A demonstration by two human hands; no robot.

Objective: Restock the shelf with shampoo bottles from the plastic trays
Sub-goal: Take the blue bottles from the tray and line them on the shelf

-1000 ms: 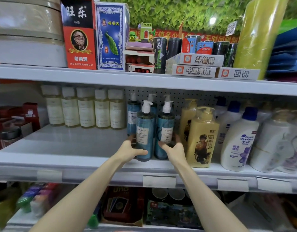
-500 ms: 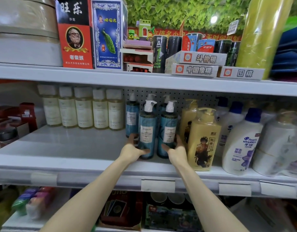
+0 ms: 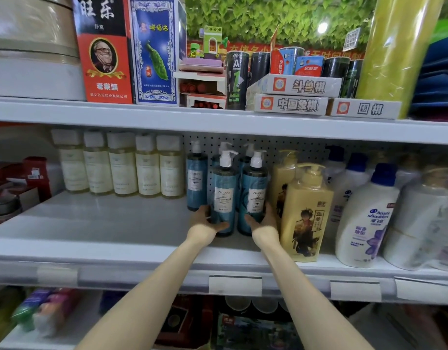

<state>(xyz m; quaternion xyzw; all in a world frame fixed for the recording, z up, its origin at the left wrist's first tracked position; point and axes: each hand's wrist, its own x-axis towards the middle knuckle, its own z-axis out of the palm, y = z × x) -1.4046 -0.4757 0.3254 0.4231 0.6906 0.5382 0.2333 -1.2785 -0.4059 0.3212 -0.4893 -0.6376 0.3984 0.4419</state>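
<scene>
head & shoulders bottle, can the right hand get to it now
Probably not directly: the right hand grips a teal pump bottle, and the yellow pump bottle stands between it and the Head & Shoulders bottle.

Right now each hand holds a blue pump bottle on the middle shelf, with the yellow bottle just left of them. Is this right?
No. The head view shows the yellow bottle just right of the blue pump bottles; the rest holds.

I've got bare shelf deck (image 3: 112, 223) left of the teal pump bottles (image 3: 224, 195), pale bottles (image 3: 123, 168) walling the back left, yellow pump bottle (image 3: 307, 213) tight on their right, upper shelf (image 3: 167, 120) close over their pumps.
</scene>
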